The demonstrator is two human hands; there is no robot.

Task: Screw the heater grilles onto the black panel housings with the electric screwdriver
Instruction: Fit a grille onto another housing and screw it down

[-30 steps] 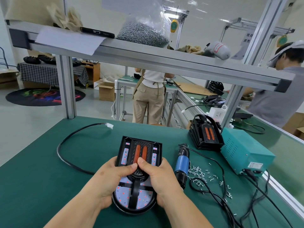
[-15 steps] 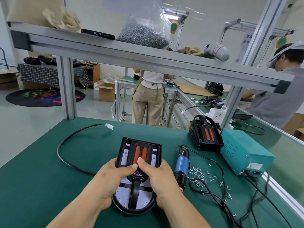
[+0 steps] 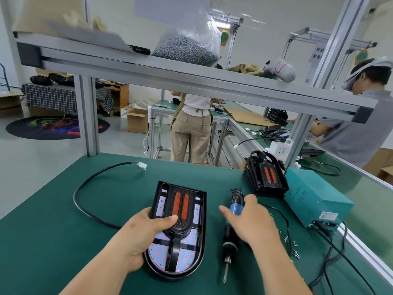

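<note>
Two scraps of writing show and neither reads surely: a white sign (image 3: 316, 54) in the upper right carries Chinese characters partly cut off by a post, and the white label (image 3: 328, 216) on the teal power box (image 3: 314, 194) at right centre is too small to make out. The left hand (image 3: 144, 233) grips the black panel housing (image 3: 202, 231) in the lower centre, fingers curled round its left edge and thumb pressed on the heater grille (image 3: 180, 206), which sits in the housing's upper half with two orange bars. The housing lies flat on the green mat (image 3: 53, 209). Just right of it the electric screwdriver (image 3: 228, 245) lies on the mat, its bit toward the bottom edge. The right hand (image 3: 253, 224), slightly blurred, is spread over the blue barrel, thumb and forefinger apart and not closed round it. A clear plastic bag (image 3: 187, 45) on the upper shelf holds a heap of small screws, and loose screws (image 3: 294, 252) dot the mat at lower right. A stack of housings (image 3: 265, 179) stands beside the power box. An open cardboard box (image 3: 138, 122) sits on the floor beyond, its contents hidden.
</note>
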